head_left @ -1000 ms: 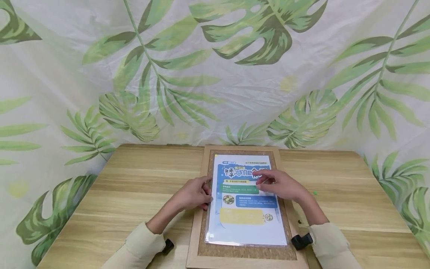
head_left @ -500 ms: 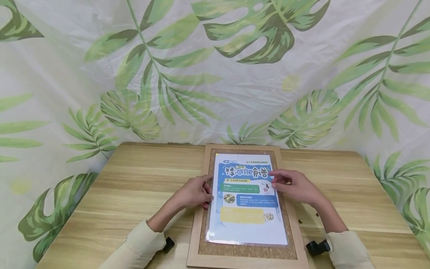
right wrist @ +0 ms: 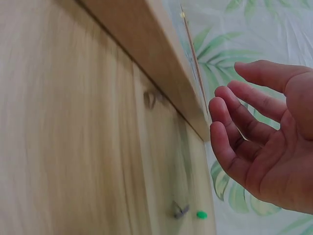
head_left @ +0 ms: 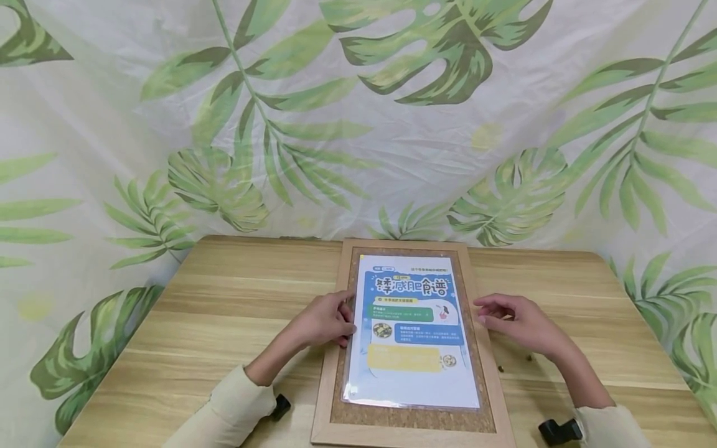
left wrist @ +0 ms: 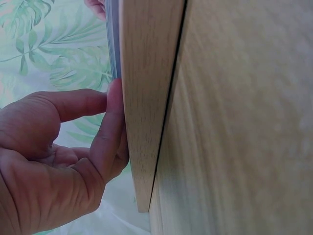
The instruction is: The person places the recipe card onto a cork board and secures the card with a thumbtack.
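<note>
A laminated poster (head_left: 414, 386) with blue, green and yellow panels lies on a wood-framed cork board (head_left: 414, 437). My left hand (head_left: 322, 320) rests at the poster's left edge, its thumb and index fingertip touching there a little apart. In the left wrist view, bent fingers (left wrist: 105, 137) sit against the side of the wooden frame (left wrist: 146, 73). My right hand (head_left: 521, 323) hovers just over the board's right side, fingers loosely curved and holding nothing. The right wrist view shows its fingertips (right wrist: 220, 129) apart from the thumb. A yellow pin (head_left: 361, 257) marks the poster's top left corner.
A green push pin (right wrist: 202, 214) and a small dark piece (right wrist: 180, 211) lie on the wooden table (head_left: 235, 280) right of the board. Another small brownish piece (head_left: 500, 368) is close to the frame. A leaf-patterned curtain (head_left: 392, 155) hangs behind.
My right hand has drawn back to the right, from over the poster's title to beyond its right edge, uncovering the print. My left hand has stayed at the left edge.
</note>
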A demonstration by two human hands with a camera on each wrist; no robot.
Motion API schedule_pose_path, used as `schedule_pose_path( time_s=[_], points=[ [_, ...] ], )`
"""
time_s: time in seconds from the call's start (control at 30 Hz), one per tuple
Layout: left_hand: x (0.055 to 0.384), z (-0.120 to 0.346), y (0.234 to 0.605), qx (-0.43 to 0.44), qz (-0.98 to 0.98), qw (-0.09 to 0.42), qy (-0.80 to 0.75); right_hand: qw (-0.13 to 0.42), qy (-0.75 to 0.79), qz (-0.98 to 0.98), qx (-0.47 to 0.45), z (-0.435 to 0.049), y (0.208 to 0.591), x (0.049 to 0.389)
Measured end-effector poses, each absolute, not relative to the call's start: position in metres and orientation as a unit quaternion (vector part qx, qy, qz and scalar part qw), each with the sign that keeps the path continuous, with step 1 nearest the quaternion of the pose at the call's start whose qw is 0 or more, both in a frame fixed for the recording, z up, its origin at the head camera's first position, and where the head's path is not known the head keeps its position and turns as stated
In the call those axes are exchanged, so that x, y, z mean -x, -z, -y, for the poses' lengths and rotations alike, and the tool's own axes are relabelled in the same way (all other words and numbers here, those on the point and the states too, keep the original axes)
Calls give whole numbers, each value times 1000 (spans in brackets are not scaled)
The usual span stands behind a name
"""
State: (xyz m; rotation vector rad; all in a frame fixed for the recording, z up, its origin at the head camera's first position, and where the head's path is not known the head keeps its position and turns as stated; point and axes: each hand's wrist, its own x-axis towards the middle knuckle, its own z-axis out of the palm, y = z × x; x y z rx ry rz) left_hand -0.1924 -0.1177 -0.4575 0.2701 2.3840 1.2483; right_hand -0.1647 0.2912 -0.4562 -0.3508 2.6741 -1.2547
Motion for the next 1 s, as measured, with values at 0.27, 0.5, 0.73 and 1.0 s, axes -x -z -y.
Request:
schedule_pose_path(
  time_s=[0.27, 0.5, 0.73, 1.0],
  points=[
    [191, 119, 459, -99, -861, 216, -450, 66, 406, -904, 114, -317, 452, 160],
    [192, 118, 458, -98, -858, 219, -453, 54, 393, -913, 98, -344, 452, 156],
    [192, 118, 458, -97, -862, 219, -447, 41, 377, -922, 79, -368, 455, 156],
    [192, 118, 459, -99, -862, 218, -447, 51, 339, -938, 60, -382, 465, 162]
  ],
)
